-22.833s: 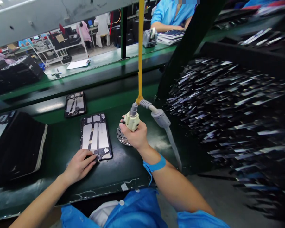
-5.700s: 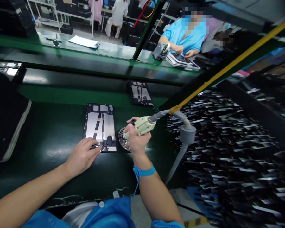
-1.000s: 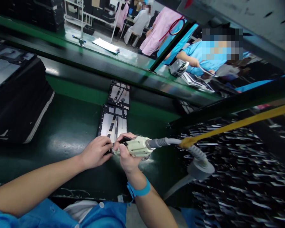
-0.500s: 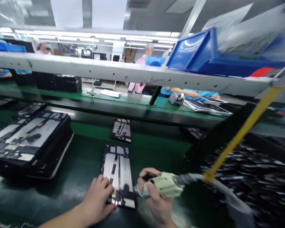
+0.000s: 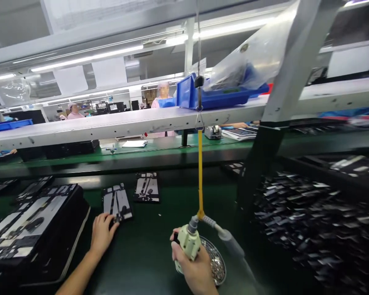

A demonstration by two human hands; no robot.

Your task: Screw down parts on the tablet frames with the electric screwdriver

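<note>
My left hand (image 5: 102, 234) is at the near corner of an opened tablet (image 5: 120, 201), its fingers closed on that edge. The tablet lies flat with pale battery panels and dark strips showing. My right hand (image 5: 197, 262) is wrapped round a pale green electric screwdriver (image 5: 189, 242), held upright with its cord end up. The driver's tip is hidden behind the hand. Beside and partly under the right hand is a round metal dish (image 5: 224, 273) of small shiny pieces that look like screws. A second opened tablet (image 5: 146, 187) lies just right of the first.
A stack of opened tablets (image 5: 37, 221) stands at left. Many small dark and silver parts (image 5: 313, 225) are heaped at right. A yellow strap (image 5: 200, 172) hangs down to the driver's cord. A shelf (image 5: 126, 127) with a blue bin (image 5: 215, 98) crosses above; people work beyond.
The tablet under my left hand has moved away and to the left, beside the second one. My right hand has drawn the screwdriver off the tablet, turned it upright, over by the dish. The view has shifted.
</note>
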